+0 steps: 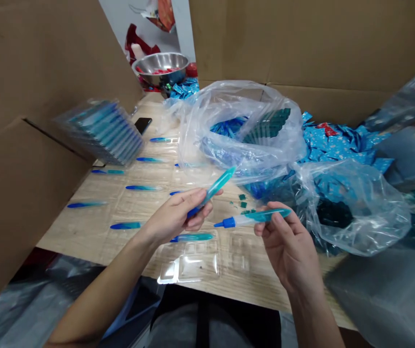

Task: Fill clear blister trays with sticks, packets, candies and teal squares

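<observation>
My left hand (174, 217) grips a slim teal-and-blue plastic tube (211, 192) between thumb and fingers, its blue end low and its teal end tilted up to the right. In my right hand (287, 244), a second tube (252, 217) with a blue nozzle cap is pinched by the fingertips and points left. The two tubes are close but apart. Several similar blue tubes (125, 225) lie spaced out on the wood-grain table (94, 232). A clear blister tray (189, 261) sits just below my hands, and tiny green squares (242, 204) lie beyond them.
A clear plastic bag (236, 135) holds blue foil packets, and more packets (337, 145) spill to the right. A second bag (355, 208) lies nearby. A tube-filled clear tray stack (102, 133), a phone (143, 124), cardboard walls (29, 96) and a steel bowl (160, 67) stand farther off.
</observation>
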Tool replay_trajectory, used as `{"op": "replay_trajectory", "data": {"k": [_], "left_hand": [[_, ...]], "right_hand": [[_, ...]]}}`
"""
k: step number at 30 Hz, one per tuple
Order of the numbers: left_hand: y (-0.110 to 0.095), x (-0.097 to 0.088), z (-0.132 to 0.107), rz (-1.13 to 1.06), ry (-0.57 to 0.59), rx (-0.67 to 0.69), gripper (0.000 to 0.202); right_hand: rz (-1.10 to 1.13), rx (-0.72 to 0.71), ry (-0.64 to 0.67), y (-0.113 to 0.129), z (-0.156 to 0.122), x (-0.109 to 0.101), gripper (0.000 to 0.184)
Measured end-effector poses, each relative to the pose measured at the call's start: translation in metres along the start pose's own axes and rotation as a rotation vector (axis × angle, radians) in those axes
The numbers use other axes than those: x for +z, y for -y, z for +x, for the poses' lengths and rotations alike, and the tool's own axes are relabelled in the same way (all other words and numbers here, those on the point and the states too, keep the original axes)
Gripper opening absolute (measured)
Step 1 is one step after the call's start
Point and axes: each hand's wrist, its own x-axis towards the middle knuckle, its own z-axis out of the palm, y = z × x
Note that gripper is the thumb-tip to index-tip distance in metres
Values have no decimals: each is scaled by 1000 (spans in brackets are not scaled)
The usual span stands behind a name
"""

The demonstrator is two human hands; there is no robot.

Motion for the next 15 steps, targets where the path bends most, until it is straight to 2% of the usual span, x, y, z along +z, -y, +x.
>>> {"op": "replay_trajectory", "data": {"k": [4, 9, 12, 15], "left_hand": [[2, 6, -7, -20, 109, 5, 16], [2, 8, -15, -149, 228, 42, 29], [3, 10, -16, -239, 236, 59, 34], [7, 12, -15, -255, 189, 52, 35]], "right_hand": [[8, 3, -30, 1, -2, -8, 17], [20, 12, -51, 3, -3, -13, 16], [20, 13, -79, 4, -3, -15, 17], [12, 28, -136, 4, -6, -21, 21]]}}
